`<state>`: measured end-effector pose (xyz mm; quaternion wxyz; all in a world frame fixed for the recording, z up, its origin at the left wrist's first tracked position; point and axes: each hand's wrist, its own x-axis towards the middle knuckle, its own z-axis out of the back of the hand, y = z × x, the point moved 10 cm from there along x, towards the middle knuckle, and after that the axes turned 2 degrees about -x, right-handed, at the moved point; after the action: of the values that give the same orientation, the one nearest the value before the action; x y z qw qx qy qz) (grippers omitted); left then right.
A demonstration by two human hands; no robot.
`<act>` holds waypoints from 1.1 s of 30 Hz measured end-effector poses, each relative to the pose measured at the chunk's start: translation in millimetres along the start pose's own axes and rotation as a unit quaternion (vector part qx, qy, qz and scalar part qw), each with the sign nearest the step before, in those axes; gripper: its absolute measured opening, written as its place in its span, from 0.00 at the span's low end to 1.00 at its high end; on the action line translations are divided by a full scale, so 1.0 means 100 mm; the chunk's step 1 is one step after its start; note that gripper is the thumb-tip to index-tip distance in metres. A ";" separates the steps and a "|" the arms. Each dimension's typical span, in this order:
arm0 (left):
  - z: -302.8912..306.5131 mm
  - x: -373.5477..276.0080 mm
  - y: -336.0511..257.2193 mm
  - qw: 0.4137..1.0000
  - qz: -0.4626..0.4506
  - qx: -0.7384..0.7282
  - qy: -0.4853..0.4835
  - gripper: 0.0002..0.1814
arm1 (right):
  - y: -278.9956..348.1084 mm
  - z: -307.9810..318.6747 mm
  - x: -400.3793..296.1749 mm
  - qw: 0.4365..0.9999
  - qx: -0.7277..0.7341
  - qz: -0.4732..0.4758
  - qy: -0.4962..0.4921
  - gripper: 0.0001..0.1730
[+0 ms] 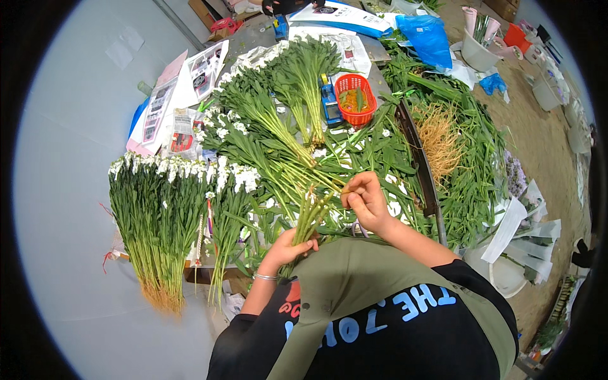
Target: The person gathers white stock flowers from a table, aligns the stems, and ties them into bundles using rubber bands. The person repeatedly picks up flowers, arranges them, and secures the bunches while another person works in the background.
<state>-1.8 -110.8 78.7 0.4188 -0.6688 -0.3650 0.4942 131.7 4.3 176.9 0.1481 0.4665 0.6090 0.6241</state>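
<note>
My left hand (289, 247) is closed round a bunch of green flower stems (308, 216), their cut ends pointing up. To its right, my right hand (363, 199) is raised with fingers curled at the end of a stem lying on the table; whether it grips that stem is unclear. White-flowered stems (280, 128) lie in bundles beyond both hands. A red plastic basket (356, 99) holding rubber bands stands beside a blue tape dispenser (330, 102). At the left, a large row of white-flowered stems with roots (154, 228) hangs over the table edge.
A dark metal bar (418, 156) runs along the table's right side, next to a heap of leaves and stripped roots (439, 142). Printed paper sleeves (202, 76) lie at the back left. A blue plastic bag (426, 40) and white buckets (477, 53) are at the upper right. Another person's hands show at the top.
</note>
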 end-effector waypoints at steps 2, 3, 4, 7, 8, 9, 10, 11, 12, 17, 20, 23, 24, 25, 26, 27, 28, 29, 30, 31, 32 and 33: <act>0.07 -0.08 -0.02 1.000 -0.003 0.016 -0.007 0.13 | 0.03 -0.21 -0.02 0.998 -0.048 0.025 0.024 0.09; 0.11 -0.12 -0.02 1.000 -0.006 0.024 -0.019 0.13 | 0.04 -0.31 -0.05 0.996 -0.076 0.034 0.043 0.08; 0.15 -0.17 -0.03 0.999 -0.008 0.031 -0.033 0.12 | 0.02 -0.44 -0.11 0.988 -0.127 0.044 0.079 0.09; 0.33 -0.29 -0.09 0.996 -0.039 0.069 -0.044 0.11 | -0.02 -0.89 -0.19 0.949 -0.260 0.011 0.175 0.07; 0.38 -0.31 -0.04 0.998 -0.034 0.040 -0.043 0.11 | 0.00 -1.12 -0.20 0.916 -0.317 0.023 0.246 0.07; 0.46 -0.31 0.05 0.996 -0.032 0.066 -0.041 0.12 | 0.00 -1.34 -0.22 0.873 -0.371 0.037 0.314 0.08; 0.55 -0.34 -0.06 0.989 -0.082 0.093 -0.084 0.13 | -0.03 -1.57 -0.25 0.824 -0.421 0.052 0.376 0.08; 0.61 -0.38 -0.16 0.976 -0.132 0.120 -0.126 0.15 | -0.04 -1.78 -0.28 0.798 -0.441 0.072 0.403 0.07; 0.63 -0.37 -0.13 0.976 -0.116 0.131 -0.131 0.16 | -0.21 -1.93 -0.32 0.756 -0.487 0.042 0.436 0.07; 0.57 -0.64 0.00 0.964 -0.006 0.224 -0.141 0.16 | -0.14 -2.87 -0.38 0.398 -0.308 -0.179 0.846 0.17; 0.54 -0.78 -0.29 0.937 -0.084 0.318 -0.115 0.12 | -0.84 -2.62 1.00 0.767 -0.117 -0.305 0.552 0.17; 0.80 -1.26 -0.47 0.935 -0.070 0.277 -0.209 0.13 | -1.17 -1.66 1.06 0.845 0.080 -0.364 0.383 0.14; 0.92 -1.34 -0.50 0.931 -0.073 0.258 -0.250 0.14 | -1.29 -1.31 0.78 0.875 0.065 -0.390 0.280 0.12; 1.06 -1.38 -0.43 0.924 -0.082 0.240 -0.286 0.14 | -1.24 -1.20 0.50 0.873 -0.029 -0.389 0.295 0.11; 1.21 -1.37 -0.27 0.917 -0.083 0.227 -0.318 0.14 | -0.98 -1.45 0.22 0.868 -0.051 -0.346 0.354 0.09; 1.34 -1.39 -0.12 0.909 -0.073 0.219 -0.348 0.13 | -0.52 -1.90 0.06 0.839 -0.206 -0.110 0.491 0.10; 1.45 -1.38 0.07 0.895 -0.023 0.239 -0.376 0.12 | -0.01 -2.46 0.00 0.760 -0.311 -0.011 0.571 0.13; 1.46 -1.35 0.17 0.889 -0.111 0.253 -0.366 0.11 | 0.36 -2.86 0.00 0.729 -0.362 0.098 0.573 0.15; 1.43 -1.34 0.41 0.880 -0.192 0.266 -0.344 0.11 | 0.63 -3.18 0.08 0.710 -0.389 0.144 0.569 0.17; 1.31 -1.43 0.53 0.863 -0.271 0.275 -0.325 0.11 | 0.46 -3.42 0.13 0.641 -0.443 0.092 0.620 0.16; 1.05 -1.25 -0.08 0.871 -0.153 0.342 -0.318 0.12 | 0.21 -3.42 0.46 0.719 -0.374 0.062 0.582 0.16; 0.96 -1.14 0.05 0.922 -0.013 0.314 -0.228 0.11 | -0.02 -3.32 0.79 0.785 -0.295 0.060 0.542 0.15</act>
<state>-122.2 -196.1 98.9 0.5189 -0.3679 -0.2853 0.7169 -163.3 -142.5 265.9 -0.1137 0.0207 0.3464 0.9310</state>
